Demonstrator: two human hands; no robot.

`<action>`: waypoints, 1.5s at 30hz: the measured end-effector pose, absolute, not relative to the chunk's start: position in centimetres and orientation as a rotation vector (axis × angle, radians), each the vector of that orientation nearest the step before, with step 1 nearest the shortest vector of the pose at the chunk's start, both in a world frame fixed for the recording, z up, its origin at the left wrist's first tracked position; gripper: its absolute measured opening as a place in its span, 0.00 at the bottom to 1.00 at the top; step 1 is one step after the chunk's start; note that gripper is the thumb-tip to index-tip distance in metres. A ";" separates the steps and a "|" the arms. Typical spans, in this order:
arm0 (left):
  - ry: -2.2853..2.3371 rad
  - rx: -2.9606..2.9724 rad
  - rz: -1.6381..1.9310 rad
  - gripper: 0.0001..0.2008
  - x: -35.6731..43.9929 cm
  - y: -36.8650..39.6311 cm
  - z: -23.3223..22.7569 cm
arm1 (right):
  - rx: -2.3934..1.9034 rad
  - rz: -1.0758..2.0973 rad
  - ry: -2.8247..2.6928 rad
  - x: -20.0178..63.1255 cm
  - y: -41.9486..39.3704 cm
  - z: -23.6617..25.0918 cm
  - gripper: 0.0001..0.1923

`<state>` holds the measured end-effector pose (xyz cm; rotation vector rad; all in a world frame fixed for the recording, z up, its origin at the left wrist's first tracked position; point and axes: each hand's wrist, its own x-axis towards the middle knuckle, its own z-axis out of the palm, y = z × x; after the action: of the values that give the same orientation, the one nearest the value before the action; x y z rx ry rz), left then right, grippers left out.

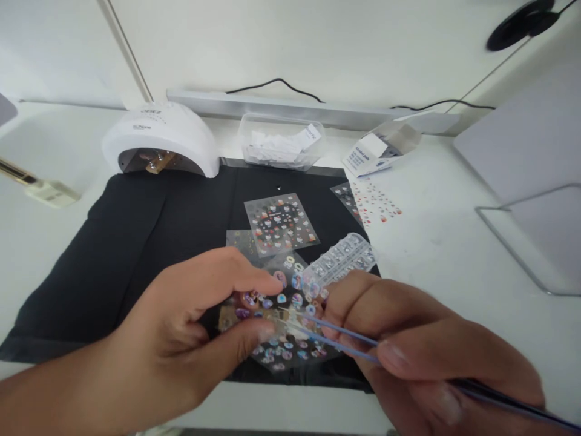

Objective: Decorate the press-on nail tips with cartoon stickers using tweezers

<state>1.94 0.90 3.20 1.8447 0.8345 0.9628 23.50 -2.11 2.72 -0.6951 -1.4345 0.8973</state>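
Observation:
My left hand (195, 315) pinches a clear sheet of nail stickers (281, 298) between thumb and fingers, holding it up over the black cloth. Round and oval purple and blue designs cover the sheet. A pair of tweezers (345, 339) with bluish arms is gripped in my right hand (422, 345), pointing left. Their tips are slightly apart at the sheet, close to my left thumb; whether they touch a sticker I cannot tell. Behind my right fingers lies a clear compartment box of rhinestones (345, 257). Another sticker sheet (281, 224) lies flat just beyond my left hand.
At the back left stands a white nail lamp (158, 130) with a small gold block in its opening. A clear bin of white packets (281, 142) and an open alcohol pads box (381, 145) are behind the black cloth (190, 200). A metal wire frame (521, 242) is at right.

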 end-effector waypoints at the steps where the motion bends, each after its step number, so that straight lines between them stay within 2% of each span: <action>1: 0.818 1.854 0.954 0.14 2.0 1.0 3.3 | -0.701 0.897 -1.431 23.4 -2.1 2.7 0.08; 9: 0.826 1.829 0.913 0.12 2.3 1.0 3.4 | -0.701 0.897 -1.443 23.4 -1.9 2.8 0.08; 16: 0.970 1.773 0.960 0.15 2.1 0.4 2.9 | -0.707 0.865 -1.438 23.1 -2.0 3.1 0.09; 25: 0.953 1.780 0.928 0.09 2.4 0.7 3.4 | -0.752 0.713 -1.486 23.1 -2.2 2.1 0.08; 32: 1.043 1.756 0.935 0.16 2.2 0.4 3.1 | -0.714 0.712 -1.569 23.5 -1.8 2.2 0.07; 45: 0.984 1.863 0.918 0.08 2.1 0.6 3.3 | -0.699 0.732 -1.535 23.1 -1.9 1.7 0.05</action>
<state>2.11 0.62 3.34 1.8633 0.9841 0.9181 23.10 -1.86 1.66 -0.6989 -1.5354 0.7319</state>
